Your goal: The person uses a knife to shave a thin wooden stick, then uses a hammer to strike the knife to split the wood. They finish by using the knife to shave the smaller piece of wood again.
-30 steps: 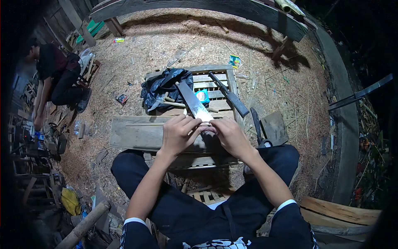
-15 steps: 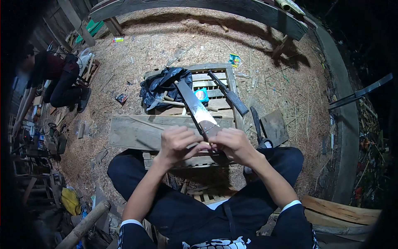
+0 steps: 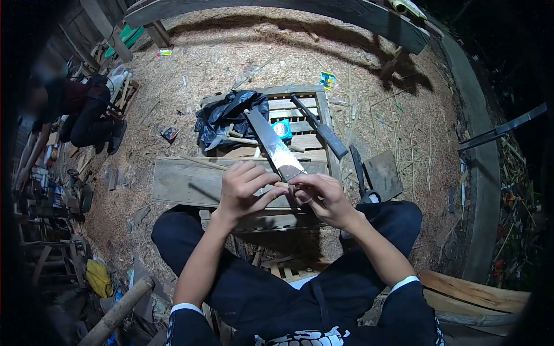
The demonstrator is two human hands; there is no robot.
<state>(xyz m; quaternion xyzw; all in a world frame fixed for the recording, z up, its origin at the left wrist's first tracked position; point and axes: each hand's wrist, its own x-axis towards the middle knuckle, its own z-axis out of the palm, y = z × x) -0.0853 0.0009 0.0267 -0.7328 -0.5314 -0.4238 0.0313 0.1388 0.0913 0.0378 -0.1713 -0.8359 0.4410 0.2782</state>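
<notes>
Over the front of a low slatted wooden table [image 3: 323, 109], my two hands meet at a small pale piece of wood [image 3: 281, 184]. My left hand [image 3: 245, 190] pinches it between thumb and fingers. My right hand [image 3: 320, 199] closes around its other end, where the fingertips partly hide it. Just beyond them lies a handsaw [image 3: 266, 137], its handle end partly covered by my right fingers. A blue tape measure [image 3: 281, 130] rests beside the blade. Left of the saw is a crumpled black plastic bag [image 3: 225, 122] with wooden-handled tools by it.
A dark long-handled tool [image 3: 320, 128] lies along the table's right side. A wide plank [image 3: 187, 181] crosses its near left. Right of the table are a dark blade [image 3: 358, 170] and a flat board [image 3: 384, 176]. Another person [image 3: 86, 112] crouches at the left. A beam [image 3: 277, 12] spans the back.
Both hands have risen slightly away from my body. The small wood piece now shows more clearly between them, and my right fingers have shifted on its end. The crouching person has moved slightly.
</notes>
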